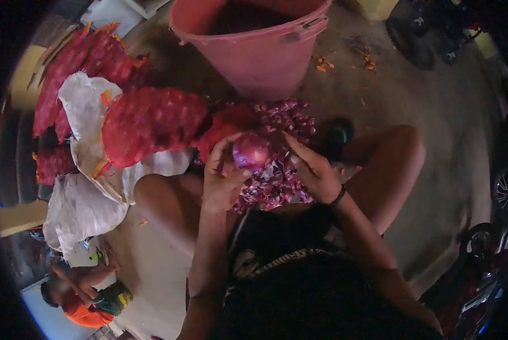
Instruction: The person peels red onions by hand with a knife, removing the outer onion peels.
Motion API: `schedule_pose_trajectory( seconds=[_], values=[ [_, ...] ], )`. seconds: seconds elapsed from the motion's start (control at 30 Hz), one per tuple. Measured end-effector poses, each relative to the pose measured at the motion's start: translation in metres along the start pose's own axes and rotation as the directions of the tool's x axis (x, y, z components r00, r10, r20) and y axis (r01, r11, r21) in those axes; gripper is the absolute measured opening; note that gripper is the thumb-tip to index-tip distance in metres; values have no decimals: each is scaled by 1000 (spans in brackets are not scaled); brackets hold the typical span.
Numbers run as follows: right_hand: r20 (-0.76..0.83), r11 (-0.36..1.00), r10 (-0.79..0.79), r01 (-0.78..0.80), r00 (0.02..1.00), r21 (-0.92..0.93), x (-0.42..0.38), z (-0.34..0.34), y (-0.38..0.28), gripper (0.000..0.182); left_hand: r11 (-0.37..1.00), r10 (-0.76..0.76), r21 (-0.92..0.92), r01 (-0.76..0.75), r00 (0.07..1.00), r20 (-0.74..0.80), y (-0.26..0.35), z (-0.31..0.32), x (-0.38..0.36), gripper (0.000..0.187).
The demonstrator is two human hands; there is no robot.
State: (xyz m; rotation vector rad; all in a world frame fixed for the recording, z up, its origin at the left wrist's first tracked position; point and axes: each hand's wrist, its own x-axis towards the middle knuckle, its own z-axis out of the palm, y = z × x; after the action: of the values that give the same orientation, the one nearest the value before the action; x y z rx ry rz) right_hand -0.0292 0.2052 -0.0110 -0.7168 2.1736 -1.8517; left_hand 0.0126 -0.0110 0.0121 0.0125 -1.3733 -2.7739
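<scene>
a concrete floor [424, 102] spreads under a seated person, knees apart. at the top stands a big pink tub [254, 51], its rim partly out of view. to the left, red mesh sacks [152, 122] packed with onions lie across white bags [84, 209], more sacks piled behind them. between the knees and just below the tub sits a heap of purple onion peelings [276, 170]. another person in orange [87, 297] crouches at lower left, well apart from the heap. the left hand [223, 178] is raised over the heap, its fingers curled around a red onion [251, 152], thumb at its lower side. the right hand [313, 170], a dark band [338, 197] at the wrist, is just beside the onion, fingers extended toward it; whether the tips touch it cannot be told.
</scene>
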Motion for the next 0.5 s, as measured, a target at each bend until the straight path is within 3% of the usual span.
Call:
schedule_pose_trajectory(
  seconds=[0.03, 0.1, 0.17, 0.3, 0.4, 0.5],
  values=[
    [44, 1000, 12, -12, 999, 6, -2, -1, -6, 46, 997, 30, 67, -31, 999, 11, 1, -1, -1, 71],
    [153, 920, 314, -340, 937, 193, -6, -4, -28, 46, 977, 89, 191, -97, 995, 51, 1, 0, 1, 70],
    [233, 836, 394, -452, 889, 312, -10, -2, -37, 47, 940, 117, 321, -115, 993, 14, 3, 5, -3, 68],
    [239, 825, 256, -340, 937, 451, -13, 6, -44, 50, 884, 164, 434, -171, 985, 55, 5, 10, -1, 66],
    [191, 842, 241, -303, 952, 446, -13, 6, -39, 54, 941, 91, 329, -86, 996, -1, 4, 8, -4, 64],
    [169, 891, 284, -325, 944, 318, -5, -3, -44, 53, 981, 0, 196, -6, 999, 32, 7, 7, -4, 63]
  ],
)
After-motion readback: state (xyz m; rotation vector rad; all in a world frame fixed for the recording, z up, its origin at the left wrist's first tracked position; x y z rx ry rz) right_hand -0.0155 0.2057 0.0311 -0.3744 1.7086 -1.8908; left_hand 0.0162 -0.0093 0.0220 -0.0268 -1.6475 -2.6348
